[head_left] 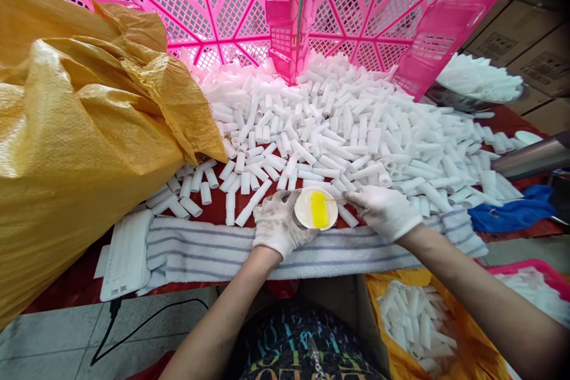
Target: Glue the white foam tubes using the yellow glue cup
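My left hand [279,219], in a white glove, grips the edge of a small white dish [303,209] above the striped towel. Bright yellow stuff [319,211] lies in the dish; whether it is liquid or paste I cannot tell. From the right, my gloved right hand [385,209] pinches a thin stick [336,199] whose far end reaches over the dish. Just beyond both hands spreads a large heap of short white plastic tubes [329,130], some with a narrower end.
Pink plastic crates [236,9] stand behind the heap. A yellow woven sack [89,130] bulges at left, beside a white power bank [127,255] with a cable. The striped towel [200,249] lines the table's front edge. At right are a blue cloth [512,209] and a metal bowl [467,98].
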Motion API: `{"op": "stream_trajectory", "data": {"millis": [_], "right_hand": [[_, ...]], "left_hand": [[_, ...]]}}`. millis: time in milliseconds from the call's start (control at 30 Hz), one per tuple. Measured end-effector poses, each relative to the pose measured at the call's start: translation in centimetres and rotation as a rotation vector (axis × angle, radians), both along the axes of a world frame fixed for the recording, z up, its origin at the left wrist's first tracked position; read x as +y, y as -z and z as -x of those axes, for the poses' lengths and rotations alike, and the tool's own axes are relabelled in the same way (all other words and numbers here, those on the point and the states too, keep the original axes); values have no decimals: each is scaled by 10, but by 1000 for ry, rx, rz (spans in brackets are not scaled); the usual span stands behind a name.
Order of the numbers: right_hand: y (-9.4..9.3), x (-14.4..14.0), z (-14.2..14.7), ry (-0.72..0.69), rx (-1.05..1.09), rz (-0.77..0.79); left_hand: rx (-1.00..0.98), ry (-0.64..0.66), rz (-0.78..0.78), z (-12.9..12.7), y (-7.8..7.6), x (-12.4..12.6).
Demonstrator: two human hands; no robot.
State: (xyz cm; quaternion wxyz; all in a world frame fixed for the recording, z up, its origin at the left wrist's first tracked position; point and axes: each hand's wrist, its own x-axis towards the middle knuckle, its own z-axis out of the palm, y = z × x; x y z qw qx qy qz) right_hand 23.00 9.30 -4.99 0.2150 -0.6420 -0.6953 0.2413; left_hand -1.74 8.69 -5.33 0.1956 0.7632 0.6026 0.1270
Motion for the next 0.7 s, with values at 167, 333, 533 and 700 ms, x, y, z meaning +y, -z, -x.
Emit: {"op": "stream_trajectory", "data": {"millis": [167, 333, 533, 700], "right_hand": [[7, -20, -11, -260, -756, -322], [18, -24, -33, -221, -669, -456], [5, -27, -39, -104, -110, -366], [10, -9, -5, -88, -75, -298]], "left_hand": [[-21, 12, 87, 4, -19, 1], [-17, 27, 13, 2, -7, 0], [42, 4, -30, -3, 8, 0], [39, -3, -23, -1, 3, 1]]}}
